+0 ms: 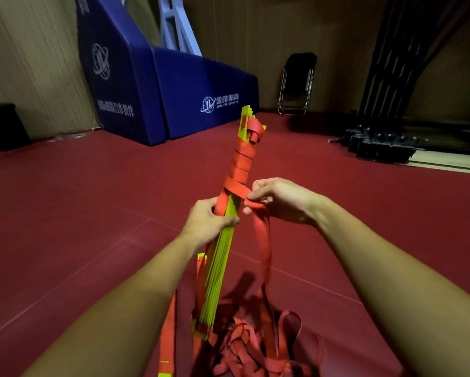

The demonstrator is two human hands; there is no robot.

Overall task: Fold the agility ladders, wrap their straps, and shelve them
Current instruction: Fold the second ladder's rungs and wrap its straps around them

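A bundle of yellow-green agility ladder rungs [220, 268] stands nearly upright in front of me, tilted slightly right at the top. Red strap windings [242, 161] cover its upper half. My left hand [208, 221] grips the bundle at mid-height. My right hand [280, 201] pinches the red strap [265, 240] just right of the bundle, where it leaves the lowest winding. From there the strap hangs down to a loose tangled heap of red strap [244, 346] on the floor at the bundle's foot.
The floor is dark red sports flooring [78, 213]. A blue padded basketball stand base [174, 93] sits at the back left. A folded chair [296, 83] leans on the back wall. Black equipment [378, 142] stands at the right. A dark object [2, 126] lies far left.
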